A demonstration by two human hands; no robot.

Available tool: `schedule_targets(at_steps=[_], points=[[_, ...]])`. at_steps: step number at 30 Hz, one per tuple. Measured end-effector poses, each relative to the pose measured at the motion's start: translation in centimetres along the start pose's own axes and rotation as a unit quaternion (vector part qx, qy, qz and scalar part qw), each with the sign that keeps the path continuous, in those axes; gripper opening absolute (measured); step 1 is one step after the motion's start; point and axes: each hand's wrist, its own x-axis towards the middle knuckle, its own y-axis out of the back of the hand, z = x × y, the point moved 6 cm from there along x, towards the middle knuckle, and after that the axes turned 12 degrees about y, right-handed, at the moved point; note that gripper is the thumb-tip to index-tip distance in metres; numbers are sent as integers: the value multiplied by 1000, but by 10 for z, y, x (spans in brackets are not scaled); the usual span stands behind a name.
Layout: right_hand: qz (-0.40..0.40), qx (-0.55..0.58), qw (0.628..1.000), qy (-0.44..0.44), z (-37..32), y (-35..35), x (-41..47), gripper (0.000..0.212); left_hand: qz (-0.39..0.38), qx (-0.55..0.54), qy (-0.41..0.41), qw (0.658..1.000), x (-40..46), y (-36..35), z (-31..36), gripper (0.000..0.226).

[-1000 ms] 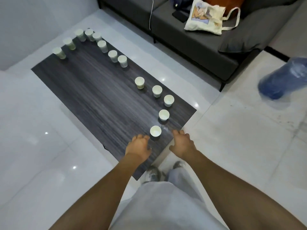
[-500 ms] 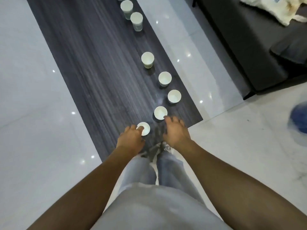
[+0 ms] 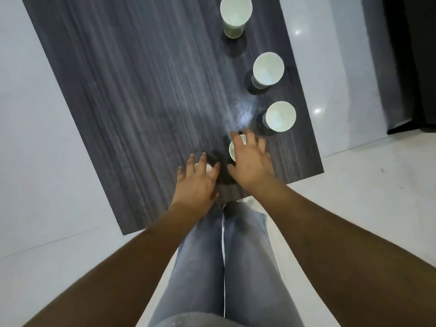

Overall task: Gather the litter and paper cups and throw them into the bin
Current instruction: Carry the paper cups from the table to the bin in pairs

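Observation:
Several white paper cups stand upright along the right side of the dark wood table (image 3: 141, 90). The far three are at the top (image 3: 236, 15), in the middle (image 3: 268, 69) and lower down (image 3: 280, 116). My right hand (image 3: 251, 161) hovers with spread fingers over a fourth cup (image 3: 233, 151), covering most of its rim. My left hand (image 3: 195, 182) is spread over the nearest cup (image 3: 208, 168), of which only a sliver shows between the fingers. I cannot tell whether either hand touches its cup. No bin is in view.
The table's near edge (image 3: 236, 197) meets my legs in grey jeans (image 3: 224, 256). Glossy white floor tiles (image 3: 47, 161) surround the table. A dark sofa base (image 3: 420, 67) runs along the right edge of the view.
The view has dropped and closed in on the table's near end. Both hands have moved forward over the two nearest cups, the right one now covering the second cup.

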Motion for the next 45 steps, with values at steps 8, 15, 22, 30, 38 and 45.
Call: schedule_targets(at_steps=[8,15,22,30,38,45], points=[[-18,-4,1000,11,-2,-14,-1,65,5,-37,-1,999,1,-4,-4,56],[-43,-24,997,59,-46,18,-38,59,26,-111,70,991,-45,30,-25,59],[-90,-86,980,155,-111,58,-96,62,52,-240,174,953,-128,61,-58,62],[-129,-160,929,306,-195,60,-171,60,117,-348,323,872,-261,51,-94,61],[-177,-246,836,456,-300,4,-267,61,161,-436,453,761,-407,-17,-131,60],[-221,-328,724,565,-401,-110,-383,69,162,-507,547,646,-545,-132,-172,64]])
